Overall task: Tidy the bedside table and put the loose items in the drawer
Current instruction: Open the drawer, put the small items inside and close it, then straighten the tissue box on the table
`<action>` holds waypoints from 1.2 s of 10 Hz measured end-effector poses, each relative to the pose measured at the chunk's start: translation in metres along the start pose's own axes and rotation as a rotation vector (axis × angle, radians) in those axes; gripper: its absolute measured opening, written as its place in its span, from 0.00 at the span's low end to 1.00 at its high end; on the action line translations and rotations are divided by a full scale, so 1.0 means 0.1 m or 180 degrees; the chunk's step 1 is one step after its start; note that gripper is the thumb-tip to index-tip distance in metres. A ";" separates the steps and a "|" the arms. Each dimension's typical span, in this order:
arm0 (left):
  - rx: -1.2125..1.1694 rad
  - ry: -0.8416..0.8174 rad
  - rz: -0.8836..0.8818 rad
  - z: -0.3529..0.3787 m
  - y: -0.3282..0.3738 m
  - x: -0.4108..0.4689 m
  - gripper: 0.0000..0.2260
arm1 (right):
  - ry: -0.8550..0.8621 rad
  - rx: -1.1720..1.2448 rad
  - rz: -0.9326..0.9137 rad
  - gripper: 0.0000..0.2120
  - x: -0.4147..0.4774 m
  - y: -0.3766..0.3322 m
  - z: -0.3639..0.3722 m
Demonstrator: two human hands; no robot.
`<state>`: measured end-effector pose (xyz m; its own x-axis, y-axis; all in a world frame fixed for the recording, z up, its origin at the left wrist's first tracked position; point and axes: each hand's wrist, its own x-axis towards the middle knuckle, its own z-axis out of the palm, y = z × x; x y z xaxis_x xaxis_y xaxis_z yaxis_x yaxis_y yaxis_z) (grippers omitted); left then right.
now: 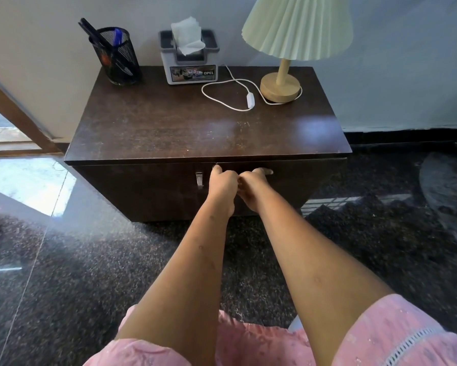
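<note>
Bedside table (169, 133) carries one lamp (288, 48), one tissue box (190, 67), one pen cup (116, 56); both hands' grip unclear.

Daylight comes in from the far left, I'd say from the glass door (0, 128), and throws a bright glare patch across the polished floor (24, 180) there. The bedside table (195, 128) top carries soft bluish sheen near its right front edge. The cabinet front sits in shadow, so my hands read dim against it. The wide lens bows the wall and table edges outward. The floor on the near right smears with motion blur; the lampshade (298, 25) stays crisp.
</note>
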<state>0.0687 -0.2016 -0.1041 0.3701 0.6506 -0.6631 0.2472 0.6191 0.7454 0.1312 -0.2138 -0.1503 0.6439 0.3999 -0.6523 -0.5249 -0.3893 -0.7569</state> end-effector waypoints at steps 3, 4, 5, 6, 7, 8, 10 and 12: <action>0.0230 -0.0171 0.0399 -0.19 -0.01 -0.17 0.26 | -0.0504 -0.0771 -0.0015 0.30 -0.27 -0.07 -0.01; 0.0558 -0.0123 0.0759 -0.28 0.02 -0.26 0.26 | -0.0675 -0.1512 -0.0261 0.39 -0.45 -0.09 -0.07; 0.2100 0.0378 0.1645 -0.39 0.00 -0.28 0.27 | -0.0124 -0.2329 -0.1117 0.28 -0.55 -0.14 -0.11; 0.3143 0.0853 0.2074 -0.42 0.00 -0.15 0.29 | 0.1002 -0.2749 -0.2038 0.18 -0.53 -0.24 -0.15; 0.3423 0.1222 0.2402 -0.43 0.22 0.13 0.30 | 0.1276 -0.3073 -0.2853 0.18 -0.28 -0.46 -0.09; 0.3659 0.1498 0.2597 -0.46 0.66 0.49 0.30 | 0.1196 -0.3306 -0.3668 0.21 0.09 -0.77 0.04; 0.3782 0.1569 0.2273 -0.68 1.51 0.93 0.29 | 0.0658 -0.3399 -0.3753 0.27 0.57 -1.38 0.43; 0.3740 0.1021 0.1621 -0.90 1.96 1.15 0.28 | -0.0137 -0.3265 -0.2684 0.34 0.82 -1.96 0.77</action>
<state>0.0795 0.0344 -0.0402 0.4651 0.8710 -0.1581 0.8294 -0.3664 0.4217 0.2440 -0.0404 -0.0582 0.5349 0.8447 -0.0165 0.6912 -0.4488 -0.5664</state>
